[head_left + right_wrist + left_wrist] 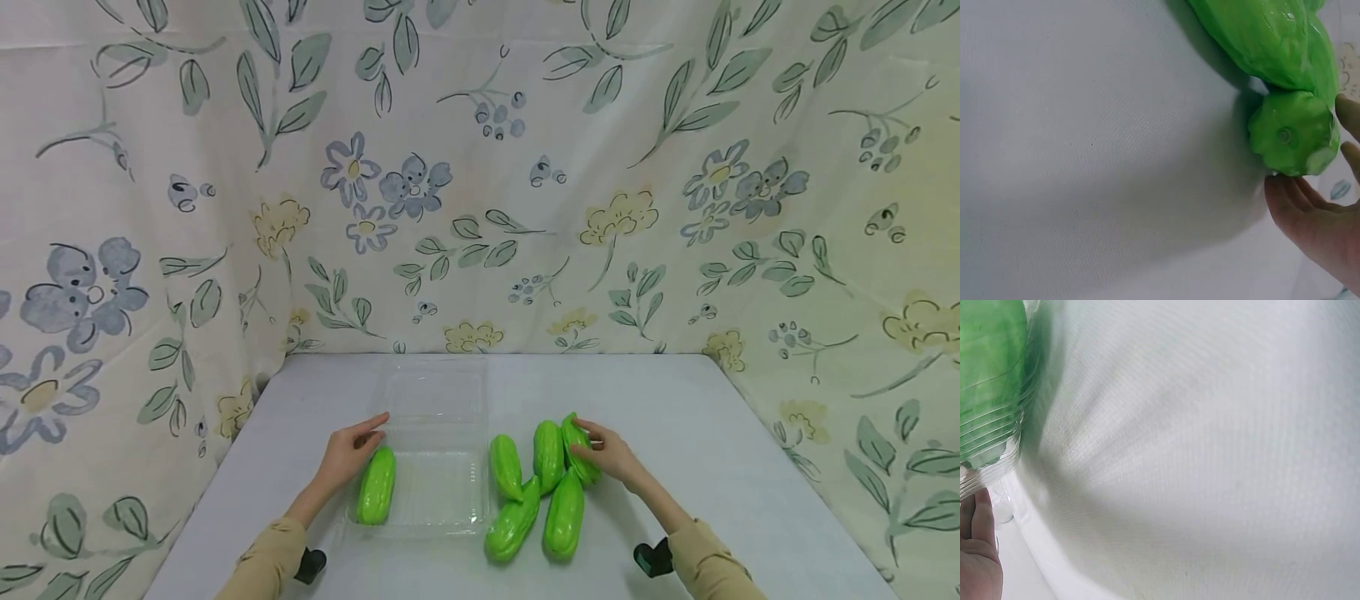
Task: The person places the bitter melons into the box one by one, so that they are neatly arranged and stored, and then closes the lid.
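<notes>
A clear plastic clamshell box lies on the table with its lid folded back. One plump, glossy green gourd lies lengthwise along the left side of its base. My left hand is at the box's left edge near the hinge, fingers straight, fingertips against the plastic in the left wrist view. Right of the box, several more green gourds lie in a loose cluster. My right hand holds the rightmost gourd, thumb and fingers on opposite sides of it; its ribbed round end faces the right wrist camera.
The nearest gourds of the cluster, one lower left and one lower middle, lie close to the box's right wall. A white table runs back to a flowered curtain behind and at both sides.
</notes>
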The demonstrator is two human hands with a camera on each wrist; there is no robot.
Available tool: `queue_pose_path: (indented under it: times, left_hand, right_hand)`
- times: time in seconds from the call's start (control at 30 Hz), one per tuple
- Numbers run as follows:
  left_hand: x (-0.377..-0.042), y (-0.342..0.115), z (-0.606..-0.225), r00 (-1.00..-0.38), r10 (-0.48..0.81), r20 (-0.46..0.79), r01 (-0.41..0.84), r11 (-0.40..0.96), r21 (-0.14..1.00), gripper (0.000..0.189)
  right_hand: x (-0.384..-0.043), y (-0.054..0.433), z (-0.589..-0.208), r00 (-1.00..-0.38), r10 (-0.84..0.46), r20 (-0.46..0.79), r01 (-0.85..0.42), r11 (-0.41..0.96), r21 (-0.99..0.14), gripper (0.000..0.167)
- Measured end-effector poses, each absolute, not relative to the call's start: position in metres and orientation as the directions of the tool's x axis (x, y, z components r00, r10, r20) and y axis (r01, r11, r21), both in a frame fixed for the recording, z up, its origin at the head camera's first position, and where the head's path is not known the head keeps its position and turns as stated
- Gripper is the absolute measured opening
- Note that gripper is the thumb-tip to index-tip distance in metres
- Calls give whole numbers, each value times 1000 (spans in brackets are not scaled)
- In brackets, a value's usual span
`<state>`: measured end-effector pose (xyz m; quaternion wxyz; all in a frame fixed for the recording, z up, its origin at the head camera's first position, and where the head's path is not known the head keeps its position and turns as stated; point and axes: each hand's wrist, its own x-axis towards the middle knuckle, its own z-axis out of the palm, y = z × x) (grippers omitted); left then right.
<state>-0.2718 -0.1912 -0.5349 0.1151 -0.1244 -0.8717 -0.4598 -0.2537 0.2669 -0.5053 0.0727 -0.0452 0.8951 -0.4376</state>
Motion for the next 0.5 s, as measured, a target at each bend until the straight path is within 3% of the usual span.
queue_pose_path:
  times: [0.5]
  left_hand:
    - [-271,-190,-533,-951,105,291,298,556,776,34]
  right_hand:
    - [-252,265,-511,-987,-119,-110,19,585,-811,57]
